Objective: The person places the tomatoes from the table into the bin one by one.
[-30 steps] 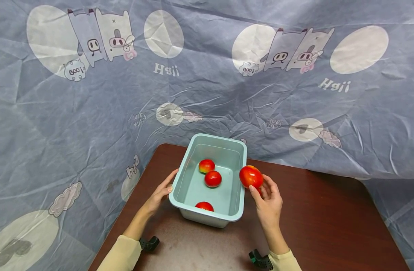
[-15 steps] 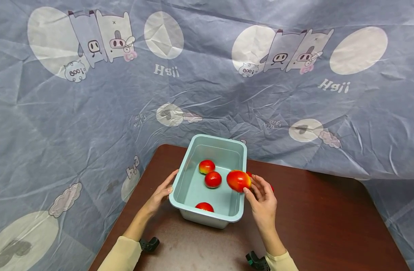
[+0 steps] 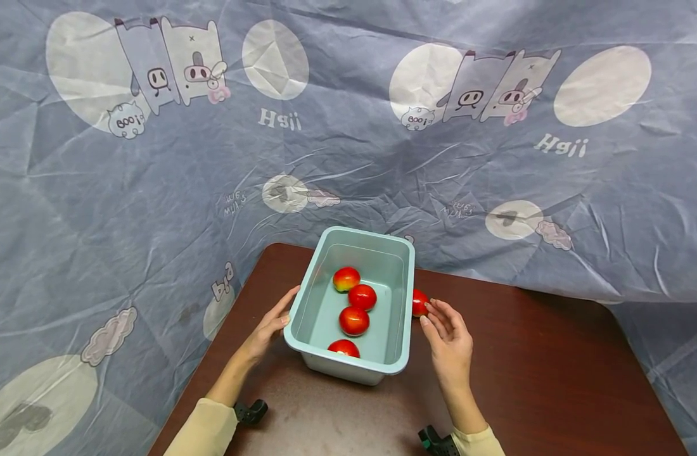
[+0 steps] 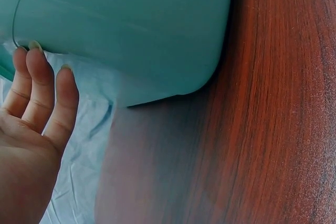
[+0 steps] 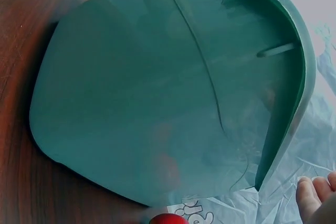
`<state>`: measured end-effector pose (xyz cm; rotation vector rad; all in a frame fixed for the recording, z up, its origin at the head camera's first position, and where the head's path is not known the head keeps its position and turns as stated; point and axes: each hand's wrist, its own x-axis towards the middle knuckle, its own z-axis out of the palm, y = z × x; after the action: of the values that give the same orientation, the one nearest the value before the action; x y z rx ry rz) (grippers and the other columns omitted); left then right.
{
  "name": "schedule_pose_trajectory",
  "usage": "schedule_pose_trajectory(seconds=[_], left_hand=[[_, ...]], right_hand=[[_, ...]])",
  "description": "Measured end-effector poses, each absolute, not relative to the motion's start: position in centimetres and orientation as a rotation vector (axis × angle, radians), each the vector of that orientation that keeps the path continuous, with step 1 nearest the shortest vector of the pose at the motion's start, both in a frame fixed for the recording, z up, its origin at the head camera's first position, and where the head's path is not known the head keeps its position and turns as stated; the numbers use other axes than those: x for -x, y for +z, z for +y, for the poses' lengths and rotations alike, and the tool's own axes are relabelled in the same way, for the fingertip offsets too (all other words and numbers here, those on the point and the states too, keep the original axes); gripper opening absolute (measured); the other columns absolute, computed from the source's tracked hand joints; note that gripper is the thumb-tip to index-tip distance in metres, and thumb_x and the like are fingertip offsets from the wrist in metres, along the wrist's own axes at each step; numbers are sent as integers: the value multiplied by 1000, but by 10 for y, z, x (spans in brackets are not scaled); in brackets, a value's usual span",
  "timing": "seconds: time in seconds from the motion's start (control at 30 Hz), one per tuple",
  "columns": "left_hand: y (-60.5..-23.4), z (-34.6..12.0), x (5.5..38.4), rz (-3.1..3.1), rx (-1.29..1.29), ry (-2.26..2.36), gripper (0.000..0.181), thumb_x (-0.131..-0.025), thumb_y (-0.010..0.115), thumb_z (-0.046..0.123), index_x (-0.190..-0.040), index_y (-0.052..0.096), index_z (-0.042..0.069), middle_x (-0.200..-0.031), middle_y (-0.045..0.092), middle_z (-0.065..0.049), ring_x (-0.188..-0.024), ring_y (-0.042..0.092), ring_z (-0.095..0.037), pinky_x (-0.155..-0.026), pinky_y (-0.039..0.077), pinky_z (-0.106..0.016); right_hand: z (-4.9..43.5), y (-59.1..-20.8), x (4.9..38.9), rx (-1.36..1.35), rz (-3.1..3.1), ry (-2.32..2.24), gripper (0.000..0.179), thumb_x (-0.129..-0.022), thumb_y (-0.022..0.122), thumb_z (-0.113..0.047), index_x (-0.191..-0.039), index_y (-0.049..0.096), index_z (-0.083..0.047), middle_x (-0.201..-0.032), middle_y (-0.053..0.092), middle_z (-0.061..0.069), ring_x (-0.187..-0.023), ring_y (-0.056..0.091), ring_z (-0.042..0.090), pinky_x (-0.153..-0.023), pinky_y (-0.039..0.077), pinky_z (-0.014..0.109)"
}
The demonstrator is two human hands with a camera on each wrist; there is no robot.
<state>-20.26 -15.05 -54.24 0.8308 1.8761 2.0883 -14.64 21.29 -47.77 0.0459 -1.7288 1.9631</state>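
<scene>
A light green-blue plastic bin [image 3: 354, 369] holds several glossy red fruits, one with a yellow-green patch [image 3: 346, 279]. My left hand [image 3: 263, 332] rests at the bin's left side, thumb tip at the rim; in the left wrist view its extended fingers [image 4: 65, 95] lie against the outer wall. To the right of the bin, my right hand [image 3: 452, 339] has loosely bent fingers and holds nothing. Just beyond its fingertips, another red fruit [image 3: 419, 303] lies beside the bin, partly hidden by the bin's wall. Only that fruit's top [image 5: 168, 219] shows in the right wrist view, apart from the fingers.
The bin stands on a dark reddish-brown table [image 3: 531, 361]. A crinkled blue-grey cloth [image 3: 360, 158] with cartoon prints hangs behind and at the left side of it. Black wrist straps [image 3: 251, 411] sit at both cuffs.
My right hand carried a red fruit leftward over the rim and let it go in the bin. It has since moved back right, by the outside fruit. The left hand stays put.
</scene>
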Motion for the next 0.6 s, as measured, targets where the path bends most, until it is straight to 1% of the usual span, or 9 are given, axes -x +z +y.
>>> schedule_pose_trajectory(seconds=[0.1, 0.27, 0.3, 0.37, 0.47, 0.53, 0.6], left_hand=[[-543, -151, 203, 1872, -839, 2087, 65, -98, 33, 13, -158, 10, 16, -134, 56, -7, -114, 60, -14, -88, 51, -38], [-543, -150, 203, 1867, -856, 2088, 65, -98, 33, 13, -158, 10, 15, -135, 55, -7, -114, 60, -15, -87, 51, -38], [-543, -150, 204, 1868, -858, 2086, 65, -98, 33, 13, -158, 10, 15, -137, 54, -7, -116, 59, -15, -87, 51, -38], [-543, -151, 204, 1874, -852, 2081, 65, -98, 34, 14, -158, 10, 16, -137, 54, -7, -115, 60, -16, -86, 51, -37], [-544, -151, 205, 1889, -848, 2073, 65, -98, 34, 14, -158, 11, 16, -136, 55, -7, -115, 60, -18, -85, 51, -36], [-544, -151, 205, 1890, -841, 2070, 65, -98, 34, 15, -158, 11, 17, -136, 55, -7, -115, 60, -20, -85, 51, -35], [-544, -151, 205, 1885, -843, 2072, 65, -98, 34, 15, -158, 11, 16, -137, 54, -8, -116, 60, -19, -86, 51, -35]], right_hand=[[218, -482, 150, 5, -1734, 1952, 46, -81, 69, 12, -125, 55, 12, -119, 62, 15, -104, 67, 11, -89, 50, 21], [232, -496, 161, 141, -1757, 1915, 43, -82, 71, 6, -123, 58, 8, -114, 66, 5, -104, 68, 14, -86, 50, 17], [235, -500, 164, 177, -1766, 1901, 42, -83, 71, 4, -123, 59, 7, -113, 66, 5, -103, 68, 14, -85, 50, 16], [242, -509, 169, 245, -1795, 1860, 41, -83, 71, 2, -123, 59, 4, -114, 66, 6, -103, 68, 13, -85, 50, 13], [254, -523, 176, 318, -1867, 1769, 43, -84, 72, -1, -124, 60, 4, -120, 62, 12, -104, 67, 12, -85, 48, 10], [260, -530, 178, 362, -1957, 1677, 43, -84, 73, -3, -125, 60, 3, -123, 59, 16, -107, 66, 17, -86, 47, 11], [265, -536, 181, 395, -2056, 1574, 45, -83, 73, -4, -126, 60, 3, -124, 58, 16, -110, 64, 24, -86, 45, 7]])
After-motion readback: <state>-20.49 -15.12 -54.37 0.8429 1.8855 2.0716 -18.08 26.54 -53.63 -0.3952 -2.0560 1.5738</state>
